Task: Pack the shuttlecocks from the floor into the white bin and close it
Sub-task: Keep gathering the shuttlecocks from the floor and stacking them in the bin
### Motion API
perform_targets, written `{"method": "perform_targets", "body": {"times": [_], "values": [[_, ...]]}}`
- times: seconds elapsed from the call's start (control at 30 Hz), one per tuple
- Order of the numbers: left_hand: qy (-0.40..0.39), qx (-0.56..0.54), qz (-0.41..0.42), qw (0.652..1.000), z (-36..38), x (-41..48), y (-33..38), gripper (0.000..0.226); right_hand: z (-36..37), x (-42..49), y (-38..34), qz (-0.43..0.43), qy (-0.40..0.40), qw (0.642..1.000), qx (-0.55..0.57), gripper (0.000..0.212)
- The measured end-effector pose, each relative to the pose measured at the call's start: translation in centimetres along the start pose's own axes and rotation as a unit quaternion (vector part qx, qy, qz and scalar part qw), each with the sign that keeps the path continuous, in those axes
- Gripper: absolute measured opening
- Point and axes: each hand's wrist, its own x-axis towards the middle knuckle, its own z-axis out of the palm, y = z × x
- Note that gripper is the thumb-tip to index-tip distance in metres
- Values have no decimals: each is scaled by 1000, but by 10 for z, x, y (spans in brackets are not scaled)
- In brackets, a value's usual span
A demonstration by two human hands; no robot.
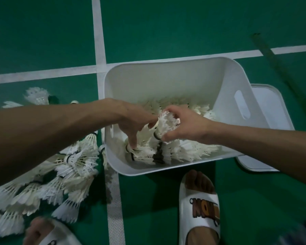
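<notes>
Dozens of feather shuttlecocks (72,161) lie heaped on the green court floor (166,23), at eight o'clock from the white bin (166,80). The bin stands open, its bottom covered by a loose layer of packed shuttlecocks (189,149), tumbled at odd angles. Lid (258,161) lies flat on the floor at four o'clock, partly hidden by the bin's wall.

We note both hands over the bin. Right hand (189,126): fingers and thumb curled round the feather skirt of a single shuttlecock (166,122), cork end pointing down toward six o'clock. Left hand (129,119): fingers loose and spread, gripping nothing that we can make out. One fingertip points down at the cork of a shuttlecock in the bin's seven o'clock corner, and another reaches toward the held one. Whether they touch, we cannot tell.

Handling, as we judge it: near weightless, so no lifting effort. The feathers look brittle, though, and several in the heap look frayed. A squeeze on the skirt would likely bend or snap them. The rounded cork base is the firm part and the safer hold. Failing that, a slack cupped grip round the skirt will do. Scooping handfuls should work if kept loose.

We reckon the job is partway: the floor heap is large, the lid off.
</notes>
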Motion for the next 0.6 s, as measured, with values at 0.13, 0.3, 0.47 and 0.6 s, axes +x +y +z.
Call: {"method": "perform_targets", "body": {"times": [0.13,0.3,0.47,0.6], "values": [[9,24,-8,1000,0,2,2,59,6,-3,-2,-3,-26,999,18,61],[14,-38,-21,999,-4,-1,-3,68,9,1,2,20,-38,989,-145,73],[24,-32,1,999,-7,-5,-6,66,2,-1,-1,13,-32,984,-177,64],[12,-15,-1,1000,-6,-3,-5,62,10,0,-9,-33,-21,968,-247,48]]}}
